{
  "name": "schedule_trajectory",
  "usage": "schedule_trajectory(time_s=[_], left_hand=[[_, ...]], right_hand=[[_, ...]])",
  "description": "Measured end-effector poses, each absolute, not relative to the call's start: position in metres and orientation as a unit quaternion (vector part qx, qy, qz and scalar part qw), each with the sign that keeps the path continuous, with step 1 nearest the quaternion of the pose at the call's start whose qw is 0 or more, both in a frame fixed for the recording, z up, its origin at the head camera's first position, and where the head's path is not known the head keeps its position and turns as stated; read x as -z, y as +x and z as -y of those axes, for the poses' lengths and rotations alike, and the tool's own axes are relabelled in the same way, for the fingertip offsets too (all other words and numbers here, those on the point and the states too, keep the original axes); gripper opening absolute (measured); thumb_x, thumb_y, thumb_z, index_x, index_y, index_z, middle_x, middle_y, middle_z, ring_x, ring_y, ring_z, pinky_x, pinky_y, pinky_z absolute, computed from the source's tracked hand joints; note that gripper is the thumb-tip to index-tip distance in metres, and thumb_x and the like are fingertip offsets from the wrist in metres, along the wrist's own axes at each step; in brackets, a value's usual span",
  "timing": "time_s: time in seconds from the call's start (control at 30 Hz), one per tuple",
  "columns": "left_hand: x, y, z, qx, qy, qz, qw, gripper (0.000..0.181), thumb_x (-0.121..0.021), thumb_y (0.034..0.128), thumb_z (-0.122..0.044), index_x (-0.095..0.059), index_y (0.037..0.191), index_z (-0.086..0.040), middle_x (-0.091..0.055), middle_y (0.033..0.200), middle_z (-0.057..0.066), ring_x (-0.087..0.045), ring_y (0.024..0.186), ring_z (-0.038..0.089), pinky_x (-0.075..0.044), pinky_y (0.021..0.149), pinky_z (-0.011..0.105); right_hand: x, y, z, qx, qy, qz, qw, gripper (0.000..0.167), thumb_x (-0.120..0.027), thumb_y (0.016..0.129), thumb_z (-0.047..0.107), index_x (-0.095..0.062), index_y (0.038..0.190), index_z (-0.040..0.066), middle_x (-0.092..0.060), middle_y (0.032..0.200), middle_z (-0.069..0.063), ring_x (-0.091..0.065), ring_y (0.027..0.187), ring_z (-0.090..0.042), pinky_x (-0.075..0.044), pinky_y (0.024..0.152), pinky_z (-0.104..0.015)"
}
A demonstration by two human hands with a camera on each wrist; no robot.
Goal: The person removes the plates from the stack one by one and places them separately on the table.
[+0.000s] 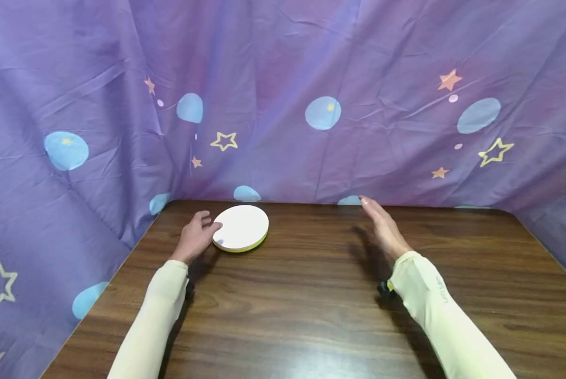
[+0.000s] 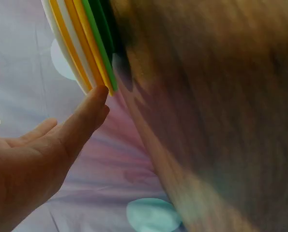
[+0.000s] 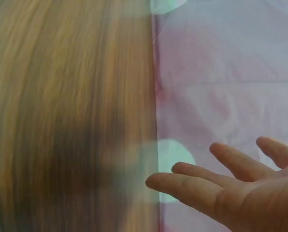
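Head view: a stack of discs [image 1: 241,227], white on top, lies toward the table's [image 1: 283,305] far left; left hand [image 1: 195,239] beside it, thumb at the rim. Left wrist view: fingers extended, released, at the stack's coloured edge; contact cannot be confirmed. Right wrist view: right hand [image 3: 255,198] released, fingers spread.

Small grey lettering [image 1: 441,290], apparently reading "Let's Slim", is running along the person's pale right sleeve [image 1: 436,317], at four o'clock in the head view.

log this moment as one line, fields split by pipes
left hand: at edge of disc | right hand: holding nothing, over table | disc: white top, far side, left of centre
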State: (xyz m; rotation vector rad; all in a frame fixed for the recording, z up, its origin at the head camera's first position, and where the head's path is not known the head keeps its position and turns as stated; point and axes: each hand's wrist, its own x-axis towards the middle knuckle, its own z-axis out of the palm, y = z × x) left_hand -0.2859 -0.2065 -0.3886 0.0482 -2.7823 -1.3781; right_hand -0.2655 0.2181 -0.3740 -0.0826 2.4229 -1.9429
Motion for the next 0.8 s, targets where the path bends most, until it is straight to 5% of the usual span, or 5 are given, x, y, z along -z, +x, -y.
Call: schedule_trajectory(time_s=[0.2, 0.5, 0.73, 0.8], left_hand=[[0.395, -0.290, 0.212, 0.482, 0.031, 0.876, -0.006, 0.063, -0.053, 0.0996, -0.022, -0.032, 0.151, 0.008, -0.044, 0.151, 0.031, -0.048, 0.139, 0.042, -0.041, 0.116, 0.048], [0.402, -0.293, 0.216, 0.592, 0.040, 0.803, -0.051, 0.057, -0.042, 0.1002, -0.009, -0.029, 0.148, 0.018, -0.038, 0.151, 0.036, -0.043, 0.140, 0.042, -0.042, 0.115, 0.044], [0.403, -0.294, 0.219, 0.539, 0.047, 0.840, -0.035, 0.054, -0.050, 0.0970, -0.012, -0.042, 0.145, 0.012, -0.055, 0.140, 0.030, -0.063, 0.115, 0.025, -0.052, 0.096, 0.022], [0.401, -0.295, 0.220, 0.516, 0.043, 0.855, -0.041, 0.056, -0.051, 0.0960, -0.013, -0.043, 0.145, 0.011, -0.051, 0.145, 0.030, -0.062, 0.118, 0.029, -0.050, 0.097, 0.024]], right_hand=[[0.373, -0.269, -0.204, 0.688, -0.013, -0.721, 0.080, 0.070, -0.027, 0.104, 0.059, -0.016, 0.162, 0.022, -0.023, 0.166, -0.019, -0.023, 0.150, -0.050, -0.014, 0.115, -0.076], [0.377, -0.277, -0.180, 0.740, -0.031, -0.665, 0.096, 0.069, -0.024, 0.105, 0.054, -0.013, 0.162, 0.017, -0.021, 0.166, -0.022, -0.017, 0.151, -0.053, -0.015, 0.114, -0.078], [0.379, -0.285, -0.158, 0.758, -0.031, -0.642, 0.113, 0.071, -0.024, 0.105, 0.056, -0.013, 0.162, 0.017, -0.023, 0.166, -0.022, -0.020, 0.151, -0.051, -0.018, 0.115, -0.076], [0.379, -0.288, -0.152, 0.766, -0.028, -0.631, 0.122, 0.071, -0.024, 0.105, 0.056, -0.012, 0.162, 0.016, -0.023, 0.166, -0.022, -0.021, 0.150, -0.051, -0.019, 0.115, -0.075]])
